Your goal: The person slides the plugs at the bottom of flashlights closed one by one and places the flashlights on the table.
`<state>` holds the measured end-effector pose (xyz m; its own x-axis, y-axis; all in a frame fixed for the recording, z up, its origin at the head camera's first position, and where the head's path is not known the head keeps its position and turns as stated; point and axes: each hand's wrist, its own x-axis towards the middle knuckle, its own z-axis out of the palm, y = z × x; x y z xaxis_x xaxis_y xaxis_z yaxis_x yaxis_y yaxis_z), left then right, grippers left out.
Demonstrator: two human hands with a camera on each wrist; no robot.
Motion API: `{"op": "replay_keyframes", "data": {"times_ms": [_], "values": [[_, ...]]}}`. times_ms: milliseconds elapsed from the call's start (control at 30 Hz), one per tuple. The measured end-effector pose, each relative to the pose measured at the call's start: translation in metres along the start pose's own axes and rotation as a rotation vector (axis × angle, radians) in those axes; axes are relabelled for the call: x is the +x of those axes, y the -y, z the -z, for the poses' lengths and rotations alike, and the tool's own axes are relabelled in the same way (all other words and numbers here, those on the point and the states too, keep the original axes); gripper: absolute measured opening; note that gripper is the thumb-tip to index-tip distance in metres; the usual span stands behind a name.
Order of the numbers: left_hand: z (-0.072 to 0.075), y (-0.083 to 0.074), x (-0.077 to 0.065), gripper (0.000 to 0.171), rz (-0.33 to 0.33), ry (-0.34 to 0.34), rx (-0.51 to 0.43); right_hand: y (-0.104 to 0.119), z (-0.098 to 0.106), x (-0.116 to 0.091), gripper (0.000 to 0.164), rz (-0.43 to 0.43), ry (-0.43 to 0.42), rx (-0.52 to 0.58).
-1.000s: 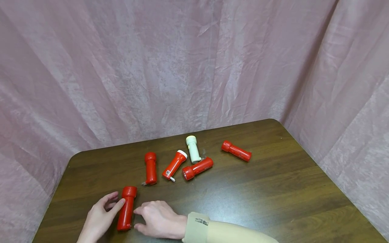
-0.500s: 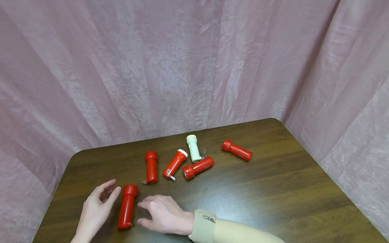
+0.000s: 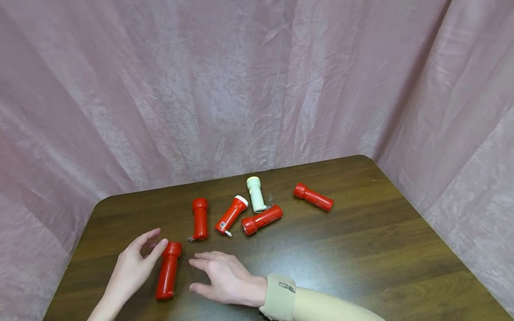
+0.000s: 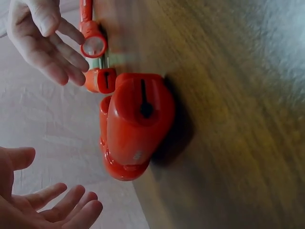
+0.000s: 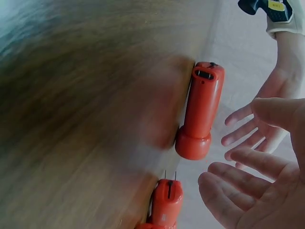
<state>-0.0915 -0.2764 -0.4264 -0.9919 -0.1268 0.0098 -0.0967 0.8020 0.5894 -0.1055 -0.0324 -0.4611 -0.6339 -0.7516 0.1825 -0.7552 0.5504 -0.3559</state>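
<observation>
A red flashlight (image 3: 167, 272) lies on the table between my two hands, its wide head pointing away from me. In the head view my left hand (image 3: 130, 269) hovers at its left, thumb close by the head and fingers loosely bent. The left wrist view shows a gap between that hand (image 4: 57, 207) and the flashlight (image 4: 138, 119). My right hand (image 3: 226, 276) is apart from the flashlight on the right, palm down with its fingers extended. Neither hand holds anything. In the right wrist view the flashlight (image 5: 202, 105) shows a slot at its tail end.
Farther back lie a red flashlight (image 3: 200, 220), a red one with a white rim (image 3: 231, 215), a pale green one (image 3: 255, 195) and another red one (image 3: 263, 220) close to it. One more red flashlight (image 3: 314, 197) lies to the right. Pink curtains (image 3: 241, 89) hang behind the wooden table (image 3: 361, 249).
My right hand has drawn away to the right from the flashlight. The left hand went off it a little, then came forward toward its head. The flashlights stay in place.
</observation>
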Motion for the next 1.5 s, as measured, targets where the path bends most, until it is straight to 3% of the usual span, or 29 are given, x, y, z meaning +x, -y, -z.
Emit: {"op": "replay_keyframes", "data": {"times_ms": [633, 1067, 1267, 1500], "values": [[-0.007, -0.028, 0.035, 0.071, 0.033, 0.128, 0.083, -0.022, 0.009, -0.018, 0.06, -0.038, -0.078, 0.079], [-0.016, -0.042, 0.065, 0.068, 0.032, 0.234, 0.084, -0.028, 0.012, -0.018, 0.062, -0.114, -0.125, 0.177], [-0.024, -0.046, 0.077, 0.066, 0.059, 0.245, 0.11, -0.028, 0.012, -0.02, 0.062, -0.118, -0.125, 0.195], [-0.036, -0.049, 0.086, 0.069, 0.063, 0.205, 0.154, -0.027, 0.01, -0.021, 0.061, -0.126, -0.115, 0.202]]}}
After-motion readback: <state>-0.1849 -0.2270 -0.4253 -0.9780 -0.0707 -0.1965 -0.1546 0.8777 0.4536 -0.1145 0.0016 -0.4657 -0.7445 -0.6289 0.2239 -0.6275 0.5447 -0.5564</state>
